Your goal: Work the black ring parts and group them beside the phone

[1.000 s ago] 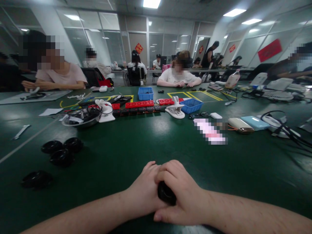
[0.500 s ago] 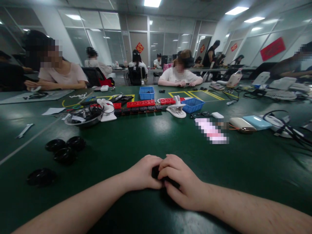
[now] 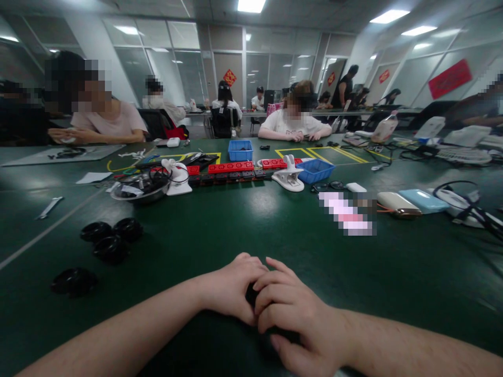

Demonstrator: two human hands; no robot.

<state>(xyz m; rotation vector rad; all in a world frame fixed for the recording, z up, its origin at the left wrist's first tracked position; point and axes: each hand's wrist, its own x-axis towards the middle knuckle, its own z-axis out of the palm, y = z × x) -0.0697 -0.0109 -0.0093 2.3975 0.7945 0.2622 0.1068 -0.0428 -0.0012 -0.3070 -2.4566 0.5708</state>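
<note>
Black part [image 3: 251, 295] clasped in left hand [image 3: 231, 287], right hand [image 3: 304, 314] curled beside it, hold unclear, black rounds [image 3: 111, 248] at left.

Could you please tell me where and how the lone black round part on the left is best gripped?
I would probably pinch the lone black part across its rounded sides, left hand coming from the near right and above: it sits low, and the other black parts lie farther back.

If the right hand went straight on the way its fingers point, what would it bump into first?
Probably the left hand, just ahead of the right hand; they may already touch. A black thing shows in the gap between them, though depth there is hard to judge.
</note>
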